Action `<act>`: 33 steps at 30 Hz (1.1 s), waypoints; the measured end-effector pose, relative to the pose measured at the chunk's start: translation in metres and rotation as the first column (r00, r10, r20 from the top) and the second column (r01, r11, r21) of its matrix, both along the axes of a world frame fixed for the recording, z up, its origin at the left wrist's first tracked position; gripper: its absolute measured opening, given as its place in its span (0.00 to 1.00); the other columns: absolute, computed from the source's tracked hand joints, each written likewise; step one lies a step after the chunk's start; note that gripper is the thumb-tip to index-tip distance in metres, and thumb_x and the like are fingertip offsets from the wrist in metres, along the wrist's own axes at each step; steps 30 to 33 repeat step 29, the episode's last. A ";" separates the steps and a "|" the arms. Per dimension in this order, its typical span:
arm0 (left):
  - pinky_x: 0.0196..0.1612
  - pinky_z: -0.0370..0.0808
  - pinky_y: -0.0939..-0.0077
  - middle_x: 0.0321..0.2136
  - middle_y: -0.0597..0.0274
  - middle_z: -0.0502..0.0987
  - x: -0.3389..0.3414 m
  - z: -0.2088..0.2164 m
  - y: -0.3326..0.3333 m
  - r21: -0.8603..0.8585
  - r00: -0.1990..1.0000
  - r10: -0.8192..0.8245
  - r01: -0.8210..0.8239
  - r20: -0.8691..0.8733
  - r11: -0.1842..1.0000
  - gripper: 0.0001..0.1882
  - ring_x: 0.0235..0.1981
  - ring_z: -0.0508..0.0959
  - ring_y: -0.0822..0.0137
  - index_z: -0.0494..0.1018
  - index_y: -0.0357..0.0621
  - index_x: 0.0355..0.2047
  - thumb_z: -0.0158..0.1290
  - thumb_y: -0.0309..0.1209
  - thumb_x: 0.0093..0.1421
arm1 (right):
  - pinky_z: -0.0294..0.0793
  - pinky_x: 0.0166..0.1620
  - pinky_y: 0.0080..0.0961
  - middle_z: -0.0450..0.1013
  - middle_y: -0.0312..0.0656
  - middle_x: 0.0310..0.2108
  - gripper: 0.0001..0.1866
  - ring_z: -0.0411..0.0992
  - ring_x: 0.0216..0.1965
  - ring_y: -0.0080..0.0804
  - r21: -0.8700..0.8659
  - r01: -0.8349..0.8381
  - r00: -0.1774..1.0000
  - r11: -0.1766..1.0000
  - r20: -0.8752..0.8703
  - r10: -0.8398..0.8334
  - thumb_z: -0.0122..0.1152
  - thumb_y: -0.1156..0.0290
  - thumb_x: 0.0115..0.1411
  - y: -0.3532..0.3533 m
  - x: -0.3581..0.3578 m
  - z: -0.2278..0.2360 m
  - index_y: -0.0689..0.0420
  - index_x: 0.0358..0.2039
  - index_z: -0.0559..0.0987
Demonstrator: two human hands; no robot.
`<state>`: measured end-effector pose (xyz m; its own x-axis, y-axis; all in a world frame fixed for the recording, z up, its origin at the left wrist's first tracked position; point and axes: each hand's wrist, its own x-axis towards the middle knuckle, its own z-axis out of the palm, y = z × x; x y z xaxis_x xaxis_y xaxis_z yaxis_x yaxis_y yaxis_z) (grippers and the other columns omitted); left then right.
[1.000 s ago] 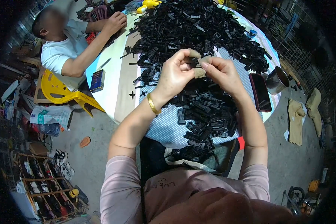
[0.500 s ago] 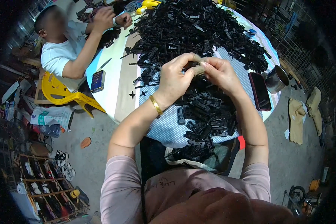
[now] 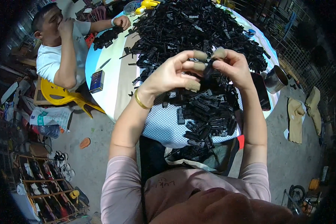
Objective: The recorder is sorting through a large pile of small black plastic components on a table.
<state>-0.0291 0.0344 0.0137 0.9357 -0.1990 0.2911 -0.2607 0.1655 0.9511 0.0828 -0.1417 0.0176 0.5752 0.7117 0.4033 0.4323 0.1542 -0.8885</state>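
My left hand (image 3: 168, 74), with a gold bangle at the wrist, is over the table with its fingers apart. Tan coverings wrap its thumb and fingertips. Beside it, my right hand (image 3: 236, 71) pinches a small black plastic part (image 3: 208, 70) between thumb and a covered fingertip. The part's exact shape is blurred against the dark pieces behind. Under my hands lies a small heap of black plastic parts (image 3: 207, 108) on a dotted cloth (image 3: 164, 125). Beyond rises a large pile of similar black parts (image 3: 175, 30).
An open bag (image 3: 222, 158) with black parts sits at my lap. A phone (image 3: 263, 97) and metal cup (image 3: 275, 80) stand right; a small box (image 3: 97, 81) and pen-like tool (image 3: 105, 63) lie left. Another person (image 3: 50, 56) sits by a yellow chair (image 3: 56, 89).
My hands, together at the fingertips before, have drawn apart. The left fingers have spread, and a black part shows at the right fingertips. The other person's raised hand has moved to their face.
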 end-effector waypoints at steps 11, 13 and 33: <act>0.37 0.75 0.75 0.30 0.55 0.74 0.011 -0.020 -0.003 -0.184 0.985 -0.065 0.036 -0.158 0.982 0.11 0.31 0.77 0.64 0.65 0.36 0.34 0.53 0.22 0.49 | 0.64 0.31 0.13 0.68 0.34 0.28 0.09 0.65 0.28 0.18 -0.012 -0.226 0.961 0.974 0.158 0.225 0.58 0.72 0.51 0.008 -0.008 -0.004 0.63 0.30 0.74; 0.37 0.75 0.76 0.29 0.56 0.73 0.010 -0.018 -0.004 -0.181 0.980 0.062 -0.098 -0.191 0.979 0.10 0.30 0.77 0.66 0.65 0.36 0.32 0.53 0.22 0.50 | 0.59 0.25 0.10 0.67 0.31 0.25 0.09 0.61 0.24 0.14 0.068 -0.032 0.991 0.997 0.130 0.023 0.53 0.69 0.54 0.009 -0.011 -0.003 0.61 0.32 0.73; 0.39 0.72 0.83 0.38 0.57 0.73 0.005 -0.031 -0.019 0.129 0.776 0.521 -0.593 0.355 0.795 0.16 0.35 0.74 0.73 0.68 0.37 0.40 0.55 0.24 0.50 | 0.56 0.21 0.11 0.66 0.31 0.18 0.11 0.60 0.18 0.14 -0.174 0.010 1.000 0.985 -0.020 -0.013 0.50 0.64 0.57 0.014 -0.027 -0.007 0.59 0.28 0.71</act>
